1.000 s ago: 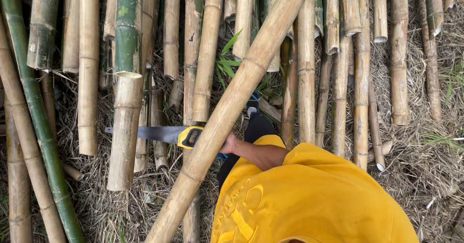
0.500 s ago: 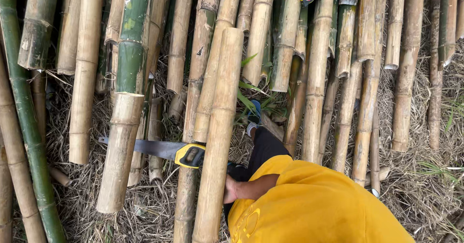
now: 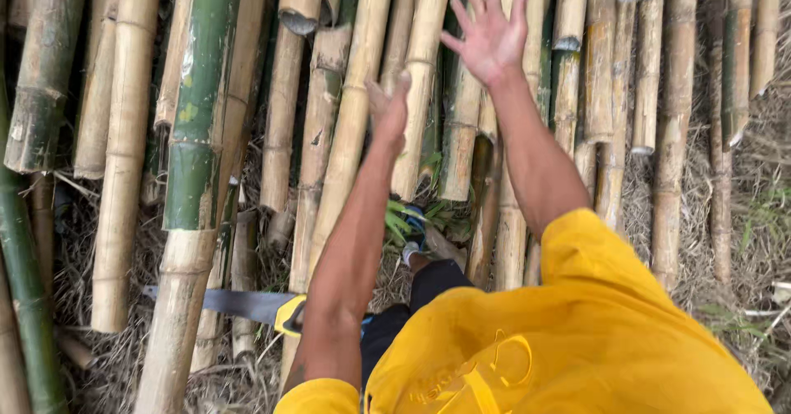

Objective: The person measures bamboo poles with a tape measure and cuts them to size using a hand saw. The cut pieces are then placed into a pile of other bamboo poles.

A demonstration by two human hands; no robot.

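Observation:
Both my arms reach forward over a heap of cut bamboo poles. My right hand (image 3: 490,31) is high in the view, palm out, fingers spread wide, holding nothing. My left hand (image 3: 390,111) is seen edge-on with its fingers stretched out, just above a long tan bamboo pole (image 3: 350,138) that lies lengthwise among the others; it grips nothing. A hand saw (image 3: 247,304) with a yellow and black handle lies on the ground below my left arm, partly under a pole. My yellow shirt fills the lower right.
Tan and green bamboo poles (image 3: 198,109) lie side by side across the whole view on dry straw (image 3: 741,241). A thick green pole (image 3: 29,299) runs along the left edge. A foot in a shoe (image 3: 416,233) shows between the poles.
The tan pole I held at a slant has swung in line with the others. My hand has let go of it and both hands have gone up and forward.

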